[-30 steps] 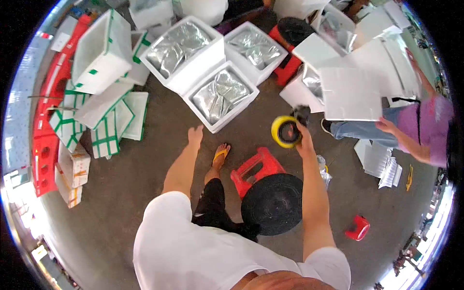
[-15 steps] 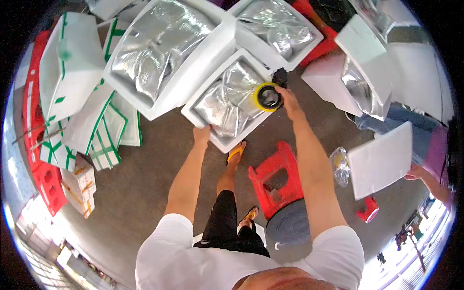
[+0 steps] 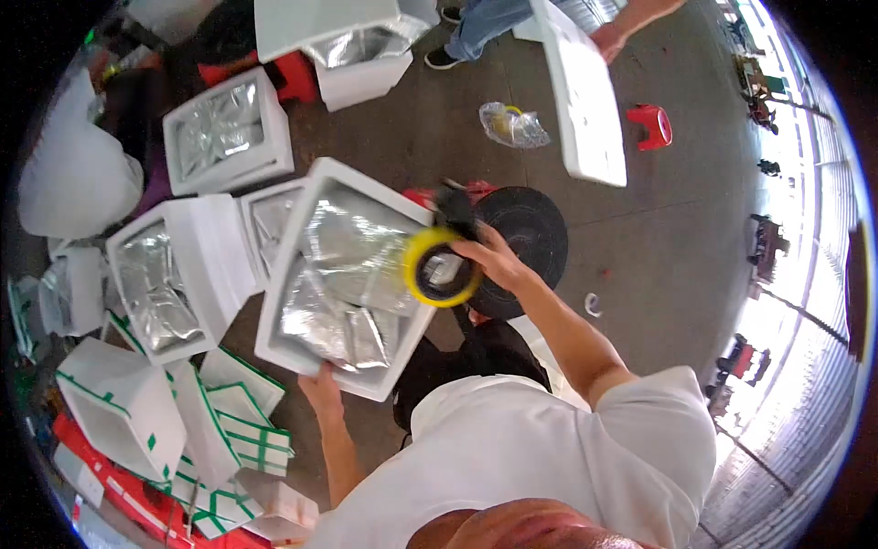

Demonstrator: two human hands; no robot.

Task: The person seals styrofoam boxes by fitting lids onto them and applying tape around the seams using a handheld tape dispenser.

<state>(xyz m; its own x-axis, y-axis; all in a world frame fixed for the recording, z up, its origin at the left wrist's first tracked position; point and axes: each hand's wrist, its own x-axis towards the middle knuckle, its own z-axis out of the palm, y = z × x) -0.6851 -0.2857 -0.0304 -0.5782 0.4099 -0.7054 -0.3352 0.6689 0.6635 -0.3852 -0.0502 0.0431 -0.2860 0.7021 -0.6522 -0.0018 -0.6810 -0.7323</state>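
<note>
No readable lettering or numbers.

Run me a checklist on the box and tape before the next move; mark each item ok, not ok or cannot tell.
1. Left hand on the edge of the box: ok, touching it.
2. Tape in the right hand: ok, held.
3. Tape's free end ready: cannot tell, too blurred.
4. Box closed: not ok, its foil shows uncovered.
5. Box firmly supported: cannot tell, its underside is hidden.
6. Other person's panel apart from the box: ok.
</note>
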